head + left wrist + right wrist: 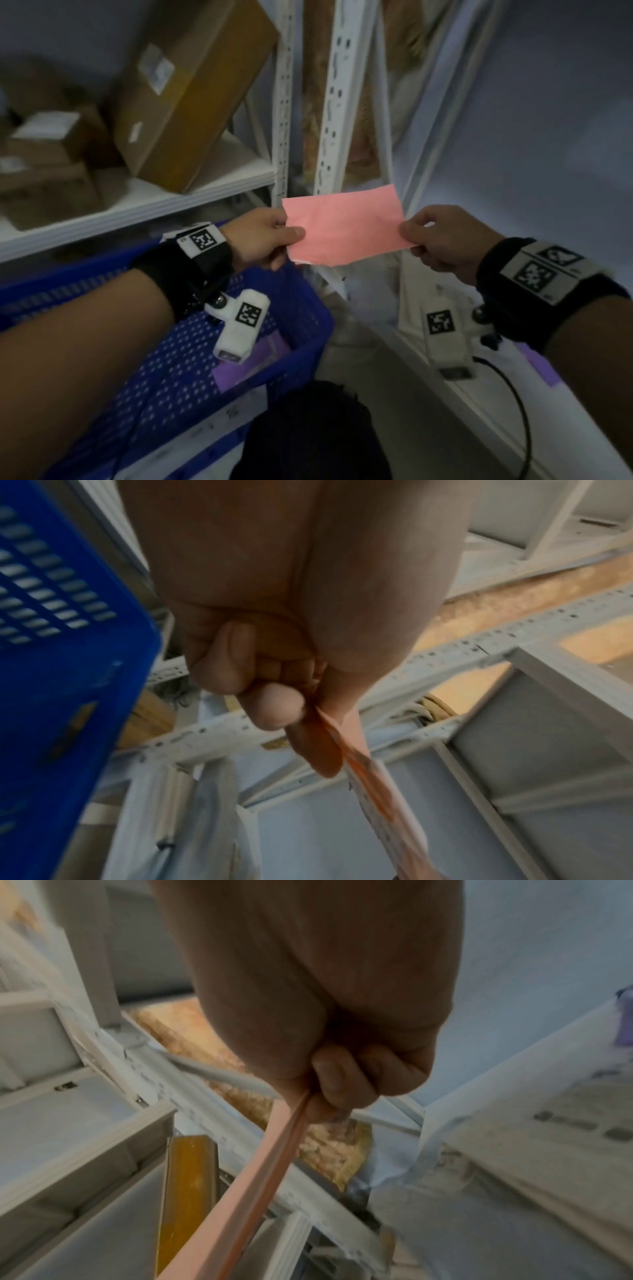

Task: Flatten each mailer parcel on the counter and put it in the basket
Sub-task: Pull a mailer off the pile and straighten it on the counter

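Observation:
A flat pink mailer [344, 229] hangs in the air between my two hands, stretched level in front of the shelving. My left hand [289, 234] pinches its left edge between thumb and curled fingers. My right hand [409, 236] pinches its right edge the same way. The left wrist view shows the pink mailer [373, 783] edge-on, leaving my left hand [308, 710]. In the right wrist view the pink mailer [253, 1177] runs away from my right hand [310, 1099]. The blue mesh basket [301, 308] stands below my left forearm, with a purple mailer [253, 359] lying inside it.
White metal shelving [137, 205] at the left carries brown cardboard boxes [185, 99]. White slotted uprights [334, 102] stand behind the mailer. A white counter edge [479, 404] runs along the lower right, with another purple mailer [544, 373] and a black cable [513, 394] on it.

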`<action>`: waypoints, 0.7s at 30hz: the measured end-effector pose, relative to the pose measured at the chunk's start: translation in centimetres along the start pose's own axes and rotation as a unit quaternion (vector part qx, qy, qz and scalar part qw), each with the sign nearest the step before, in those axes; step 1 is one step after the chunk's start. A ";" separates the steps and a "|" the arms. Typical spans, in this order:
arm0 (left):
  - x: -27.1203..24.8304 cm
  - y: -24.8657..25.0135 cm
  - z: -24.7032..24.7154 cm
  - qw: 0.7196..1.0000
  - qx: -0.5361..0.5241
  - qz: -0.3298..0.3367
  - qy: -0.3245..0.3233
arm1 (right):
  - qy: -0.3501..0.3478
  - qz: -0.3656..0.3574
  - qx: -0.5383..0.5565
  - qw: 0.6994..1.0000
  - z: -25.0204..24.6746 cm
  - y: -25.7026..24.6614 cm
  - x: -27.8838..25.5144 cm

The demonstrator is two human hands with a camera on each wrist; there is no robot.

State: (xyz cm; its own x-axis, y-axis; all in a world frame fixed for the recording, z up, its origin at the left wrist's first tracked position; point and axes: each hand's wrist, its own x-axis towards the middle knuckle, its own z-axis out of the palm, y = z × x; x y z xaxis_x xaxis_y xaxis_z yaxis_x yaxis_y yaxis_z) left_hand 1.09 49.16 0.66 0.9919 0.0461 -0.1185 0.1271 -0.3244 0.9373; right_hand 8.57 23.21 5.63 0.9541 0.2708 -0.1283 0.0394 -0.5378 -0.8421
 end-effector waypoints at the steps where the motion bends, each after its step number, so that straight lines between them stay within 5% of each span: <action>1: 0.1 -1.5 -1.0 1.000 -0.010 -0.012 0.008 | -0.013 0.003 -0.006 1.000 1.6 -0.2 0.7; 15: -0.2 -16.7 -8.9 0.974 -0.042 -0.198 0.100 | -0.145 -0.075 -0.161 0.973 17.9 -0.4 7.3; 21: 0.4 -21.5 -9.7 0.960 -0.043 -0.249 0.118 | -0.204 -0.039 -0.196 0.958 23.0 2.2 10.0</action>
State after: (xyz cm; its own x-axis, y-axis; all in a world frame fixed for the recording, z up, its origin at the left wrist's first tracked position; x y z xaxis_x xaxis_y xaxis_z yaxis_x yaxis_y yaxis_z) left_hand -1.28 65.30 -16.36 0.7782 0.3907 -0.4916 0.5748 -0.1280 0.8082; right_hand 11.38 43.05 -9.56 0.7515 0.5690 -0.3338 0.2911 -0.7401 -0.6062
